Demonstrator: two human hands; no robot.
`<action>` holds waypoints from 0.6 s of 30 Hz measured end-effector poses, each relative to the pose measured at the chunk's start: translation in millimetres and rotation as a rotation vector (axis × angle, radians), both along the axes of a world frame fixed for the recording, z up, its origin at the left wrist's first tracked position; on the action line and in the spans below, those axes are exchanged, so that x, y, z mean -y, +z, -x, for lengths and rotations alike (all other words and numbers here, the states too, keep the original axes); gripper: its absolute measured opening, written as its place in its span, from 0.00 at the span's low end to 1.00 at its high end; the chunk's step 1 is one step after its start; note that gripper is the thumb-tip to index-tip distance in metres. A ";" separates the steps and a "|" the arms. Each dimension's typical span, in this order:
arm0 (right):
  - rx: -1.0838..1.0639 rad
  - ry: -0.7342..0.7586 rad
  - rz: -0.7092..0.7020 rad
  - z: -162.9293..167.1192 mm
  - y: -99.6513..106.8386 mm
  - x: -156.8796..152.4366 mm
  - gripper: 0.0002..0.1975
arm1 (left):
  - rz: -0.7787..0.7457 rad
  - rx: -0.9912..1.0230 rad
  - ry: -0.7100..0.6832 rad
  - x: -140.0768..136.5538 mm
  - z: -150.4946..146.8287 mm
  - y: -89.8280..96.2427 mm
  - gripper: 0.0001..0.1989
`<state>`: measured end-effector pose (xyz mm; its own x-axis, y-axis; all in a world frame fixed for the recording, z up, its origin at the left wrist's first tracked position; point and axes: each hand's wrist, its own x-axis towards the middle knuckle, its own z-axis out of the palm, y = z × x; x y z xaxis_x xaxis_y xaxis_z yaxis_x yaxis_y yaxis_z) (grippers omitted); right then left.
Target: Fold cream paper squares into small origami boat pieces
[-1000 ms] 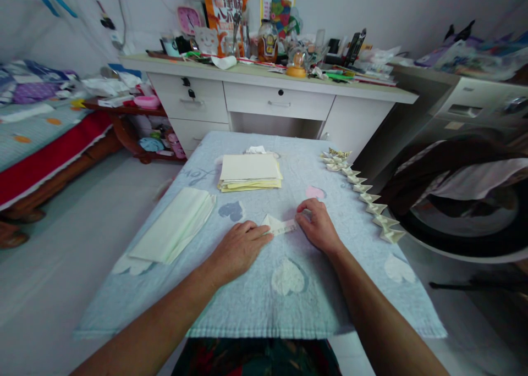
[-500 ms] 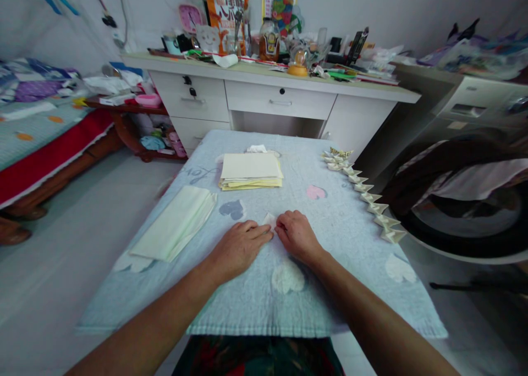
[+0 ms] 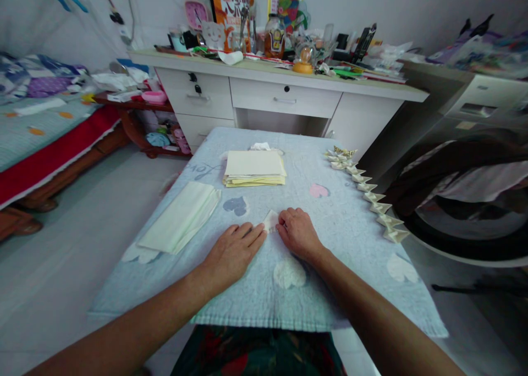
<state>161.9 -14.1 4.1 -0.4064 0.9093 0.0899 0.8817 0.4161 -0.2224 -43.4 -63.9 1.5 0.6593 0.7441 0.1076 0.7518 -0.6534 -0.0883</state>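
Observation:
A small piece of folded white paper (image 3: 270,220) with a pointed top lies on the cloth-covered table between my hands. My left hand (image 3: 236,250) lies nearly flat, fingers stretched out, its fingertips at the paper's left edge. On the other side, the curled fingers of my right hand (image 3: 299,232) pinch the paper's right edge and hide that part of it. Beyond my hands sits a stack of cream and yellow paper sheets (image 3: 254,164). A folded pale-green sheet (image 3: 180,217) lies to the left.
A row of folded paper pieces (image 3: 377,206) runs along the table's right side. The blue tablecloth (image 3: 256,304) has heart patterns. Behind stands a white desk (image 3: 284,93) crowded with jars and packets. A washing machine (image 3: 462,200) is at the right, a bed (image 3: 53,123) at the left.
My left hand has drawn back slightly to the left, so more of the folded paper shows. My right hand keeps its hold. The camera view has shifted a little.

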 end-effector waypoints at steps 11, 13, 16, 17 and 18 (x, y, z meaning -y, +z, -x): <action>0.005 0.014 -0.014 0.7 3.5 2.3 0.12 | 0.038 0.024 0.119 13.2 22.2 1.3 0.22; 0.019 0.014 -0.020 1.2 3.8 2.9 0.13 | 0.030 0.054 0.140 12.1 24.9 2.3 0.20; 0.039 0.006 -0.025 2.5 3.9 3.6 0.15 | -0.030 0.115 0.170 9.2 21.1 5.2 0.17; 0.044 0.001 -0.028 3.3 3.9 3.9 0.15 | -0.054 0.136 0.158 8.2 17.0 6.1 0.17; 0.048 -0.004 -0.031 4.1 3.9 4.1 0.16 | -0.075 0.156 0.117 7.2 11.8 6.7 0.17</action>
